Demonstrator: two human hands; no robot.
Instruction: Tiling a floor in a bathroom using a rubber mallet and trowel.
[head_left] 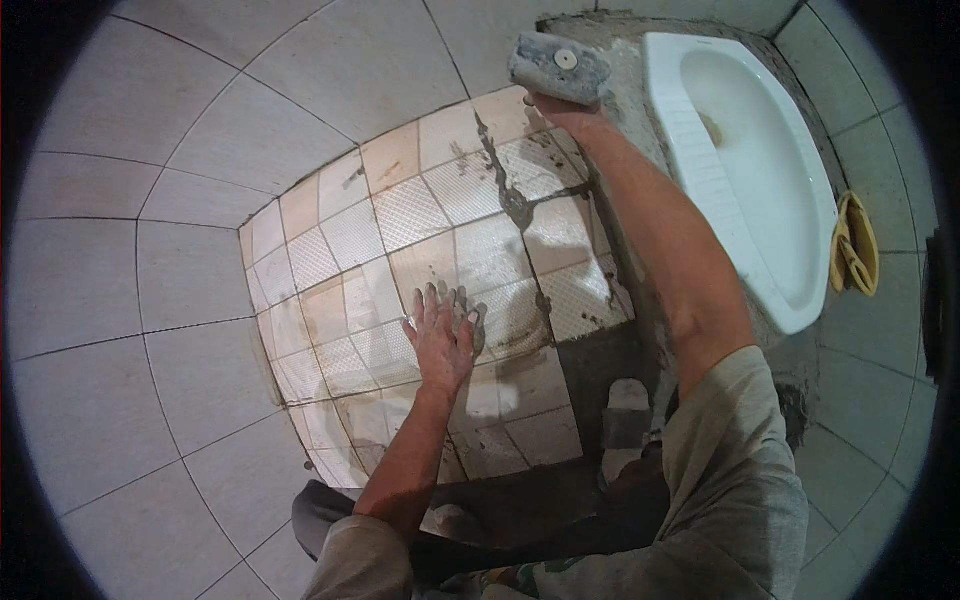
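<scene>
My left hand rests on the patterned floor tiles, its fingers spread. Its fingertips look grey with mortar, and a dark shadow lies beside them. Stretched out to the far right, my right hand is closed below a grey, dust-caked mallet with a pale round spot on its head. The head hides most of the fingers and the handle. Between the two hands, a dark streak of wet mortar runs along a joint in the tiles.
A white squat toilet pan is set in rough cement at the right. Something yellow, perhaps a glove, lies beside it. Grey wall tiles border the left side. Dark bare ground shows near my pale shoe.
</scene>
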